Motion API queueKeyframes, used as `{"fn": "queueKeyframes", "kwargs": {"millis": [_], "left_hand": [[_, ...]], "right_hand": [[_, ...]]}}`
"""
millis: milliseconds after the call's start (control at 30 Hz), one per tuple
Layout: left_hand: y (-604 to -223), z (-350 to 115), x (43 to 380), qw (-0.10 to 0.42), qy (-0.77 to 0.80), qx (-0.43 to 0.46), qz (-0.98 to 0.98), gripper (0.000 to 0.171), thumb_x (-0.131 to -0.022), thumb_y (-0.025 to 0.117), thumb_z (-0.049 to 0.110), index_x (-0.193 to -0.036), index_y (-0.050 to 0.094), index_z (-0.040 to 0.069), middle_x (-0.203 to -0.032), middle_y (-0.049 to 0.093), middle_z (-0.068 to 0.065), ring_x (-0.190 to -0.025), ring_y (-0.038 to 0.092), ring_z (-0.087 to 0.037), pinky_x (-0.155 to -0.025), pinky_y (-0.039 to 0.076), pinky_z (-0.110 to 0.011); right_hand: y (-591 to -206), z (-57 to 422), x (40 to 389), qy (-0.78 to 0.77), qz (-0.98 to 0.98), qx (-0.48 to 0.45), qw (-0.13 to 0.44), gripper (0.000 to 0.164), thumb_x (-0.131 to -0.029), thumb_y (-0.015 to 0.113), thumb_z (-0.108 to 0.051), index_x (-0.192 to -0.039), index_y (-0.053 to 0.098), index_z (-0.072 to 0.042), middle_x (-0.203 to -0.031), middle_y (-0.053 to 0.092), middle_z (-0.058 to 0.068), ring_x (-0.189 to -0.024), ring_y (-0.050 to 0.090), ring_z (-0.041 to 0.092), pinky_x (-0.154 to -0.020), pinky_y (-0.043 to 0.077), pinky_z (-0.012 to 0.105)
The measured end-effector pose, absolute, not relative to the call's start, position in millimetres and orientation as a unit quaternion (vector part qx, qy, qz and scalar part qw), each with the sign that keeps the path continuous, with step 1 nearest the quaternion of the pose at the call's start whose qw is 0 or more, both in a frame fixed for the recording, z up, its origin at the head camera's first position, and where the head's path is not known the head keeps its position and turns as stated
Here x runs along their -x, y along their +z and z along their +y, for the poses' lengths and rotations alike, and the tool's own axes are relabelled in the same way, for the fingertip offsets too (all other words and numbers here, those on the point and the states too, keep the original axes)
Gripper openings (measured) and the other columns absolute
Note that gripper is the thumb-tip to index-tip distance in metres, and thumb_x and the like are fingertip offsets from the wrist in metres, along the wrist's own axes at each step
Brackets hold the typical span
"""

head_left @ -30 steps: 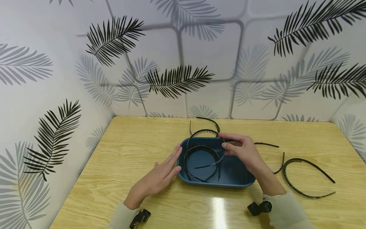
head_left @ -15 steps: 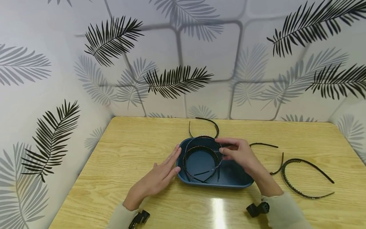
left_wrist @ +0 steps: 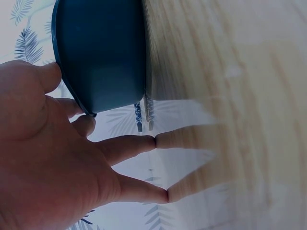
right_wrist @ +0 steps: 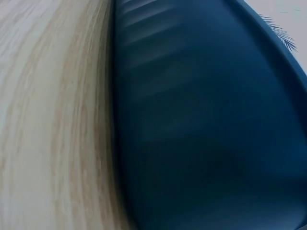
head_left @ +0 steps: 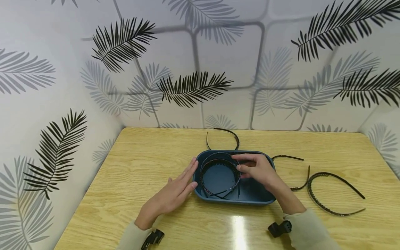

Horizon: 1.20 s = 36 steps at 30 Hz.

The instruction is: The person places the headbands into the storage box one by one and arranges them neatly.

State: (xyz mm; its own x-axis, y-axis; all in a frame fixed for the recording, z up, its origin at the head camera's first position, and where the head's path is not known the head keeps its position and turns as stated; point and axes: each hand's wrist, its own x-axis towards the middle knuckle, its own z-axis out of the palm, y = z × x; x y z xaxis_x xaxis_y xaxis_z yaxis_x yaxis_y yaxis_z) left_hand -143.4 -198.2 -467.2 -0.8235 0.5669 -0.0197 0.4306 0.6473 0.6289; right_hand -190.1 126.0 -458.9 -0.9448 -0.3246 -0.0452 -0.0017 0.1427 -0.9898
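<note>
A dark blue oblong tray (head_left: 262, 200) stands on the wooden table in the head view. My right hand (head_left: 259, 170) reaches over it and pinches a thin black headband (head_left: 216, 153) between fingertips and thumb, at the band's right side. That headband overlaps other toothed black headbands (head_left: 218, 161) lying in the tray's left half. At the left end, my left hand (head_left: 175, 194) has its fingers extended, with fingertips at the rim. The left wrist view shows the thumb of the left hand (left_wrist: 53, 158) against the tray (left_wrist: 100, 57) and two fingers reaching down to the table.
One headband (head_left: 236, 139) lies behind the tray. Another headband (head_left: 305, 182) rests to its right, partly hidden by the tray and right arm. A third headband (head_left: 312, 194) lies farther right. A leaf-patterned wall (head_left: 225, 114) rises behind the table (head_left: 150, 149).
My right hand has moved down and slightly left, lowering the pinched headband into the tray over the others. The left hand has stayed at the tray's left end.
</note>
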Motion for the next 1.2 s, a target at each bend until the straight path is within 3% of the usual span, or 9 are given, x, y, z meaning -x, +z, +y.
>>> {"fn": "queueKeyframes", "kwargs": {"millis": [433, 867, 1200], "left_hand": [[-467.2, -198.2, 143.5, 0.114, 0.316, -0.273, 0.902, 0.064, -0.113, 0.03, 0.045, -0.166, -0.001, 0.029, -0.173, -0.006, 0.007, -0.153, 0.02, -0.025, -0.098, 0.014, -0.089], [-467.0, -197.6, 144.1, 0.111, 0.314, -0.274, 0.902, 0.064, -0.113, 0.031, 0.045, -0.167, 0.0, 0.026, -0.173, -0.005, 0.006, -0.153, 0.022, -0.026, -0.098, 0.014, -0.089], [-466.4, -197.6, 143.8, 0.115, 0.319, -0.27, 0.901, 0.064, -0.114, 0.033, 0.04, -0.167, 0.0, 0.028, -0.171, -0.009, 0.015, -0.153, 0.021, -0.022, -0.099, 0.014, -0.088]], "right_hand": [[-462.6, 125.7, 191.4, -0.628, 0.759, 0.11, 0.131, 0.038, -0.095, 0.066, 0.008, -0.133, 0.064, 0.01, -0.127, 0.064, 0.031, -0.1, 0.07, 0.039, -0.074, 0.061, 0.039], [-466.6, 124.9, 191.1, -0.62, 0.765, 0.109, 0.139, 0.037, -0.095, 0.066, 0.008, -0.132, 0.064, 0.011, -0.128, 0.064, 0.031, -0.101, 0.071, 0.038, -0.074, 0.061, 0.038], [-463.2, 123.7, 189.7, -0.619, 0.762, 0.117, 0.153, 0.036, -0.096, 0.066, 0.008, -0.131, 0.063, 0.012, -0.132, 0.062, 0.031, -0.104, 0.071, 0.038, -0.076, 0.061, 0.04]]}}
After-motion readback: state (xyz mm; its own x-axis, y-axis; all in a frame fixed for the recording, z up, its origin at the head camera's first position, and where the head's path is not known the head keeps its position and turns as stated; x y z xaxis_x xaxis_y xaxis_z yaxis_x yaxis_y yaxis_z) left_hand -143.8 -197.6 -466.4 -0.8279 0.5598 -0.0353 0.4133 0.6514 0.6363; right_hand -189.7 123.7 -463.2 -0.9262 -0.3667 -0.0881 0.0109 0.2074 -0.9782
